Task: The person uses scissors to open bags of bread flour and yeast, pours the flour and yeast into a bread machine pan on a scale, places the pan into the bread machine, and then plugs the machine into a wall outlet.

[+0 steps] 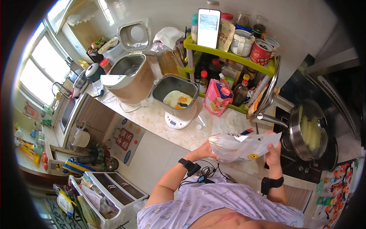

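A white plastic bag with printing [238, 148] is held up between my two hands over the front of the counter. My left hand [206, 150] grips its left end, and my right hand [273, 151] has the right end near a cut-out handle hole. What the bag contains is hidden. Beyond it, a bread machine pan [175, 86] stands on a white digital kitchen scale [176, 121], with milky liquid and orange egg yolks [183, 100] inside. A pink pouch [218, 98] stands to the right of the pan.
A bread machine [130, 83] with its lid up stands at the left. Behind is a green shelf rack [228, 53] bearing jars, bottles and a phone [209, 28]. On the right, a lidded pan with corn [308, 130] sits on the gas stove [303, 169], its handle towards the counter.
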Demonstrator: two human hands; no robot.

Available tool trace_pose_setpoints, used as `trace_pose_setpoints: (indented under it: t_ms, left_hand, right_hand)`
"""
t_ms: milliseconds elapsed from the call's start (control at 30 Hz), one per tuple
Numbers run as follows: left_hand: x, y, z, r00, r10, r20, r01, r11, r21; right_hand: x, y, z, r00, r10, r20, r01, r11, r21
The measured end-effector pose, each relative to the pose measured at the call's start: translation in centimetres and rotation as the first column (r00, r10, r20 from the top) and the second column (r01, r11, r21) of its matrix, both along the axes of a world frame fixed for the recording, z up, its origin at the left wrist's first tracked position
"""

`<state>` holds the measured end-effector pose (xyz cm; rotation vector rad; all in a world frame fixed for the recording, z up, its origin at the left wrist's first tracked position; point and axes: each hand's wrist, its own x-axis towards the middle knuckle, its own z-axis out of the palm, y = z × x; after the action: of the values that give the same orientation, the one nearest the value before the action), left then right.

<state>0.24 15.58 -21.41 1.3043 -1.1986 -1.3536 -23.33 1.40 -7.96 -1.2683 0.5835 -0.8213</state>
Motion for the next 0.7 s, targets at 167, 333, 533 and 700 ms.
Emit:
trace_pose_setpoints:
  t_ms: [167,333,533,700]
  left_hand:
    - [-0.8,0.0,-1.2,1.0,0.004,0.015,-0.003,0.996,-0.093]
    - [-0.3,-0.6,-4.4,0.997,-0.073,-0.033,0.066,0.981,-0.182]
    - [0.2,-1.9,0.5,0.956,-0.189,-0.226,0.103,0.933,-0.344]
    - [1.5,-2.1,1.3,0.904,-0.335,-0.267,0.268,0.928,-0.257]
  right_hand:
    - [-1.0,1.4,-0.9,0.984,-0.069,-0.165,0.043,0.986,-0.16]
    - [0.7,2.4,-1.3,0.97,-0.18,-0.163,0.143,0.966,-0.215]
    - [2.0,3.4,2.4,0.926,-0.378,-0.021,0.364,0.905,-0.219]
    - [4.7,4.0,4.7,0.908,-0.415,-0.059,0.401,0.902,-0.162]
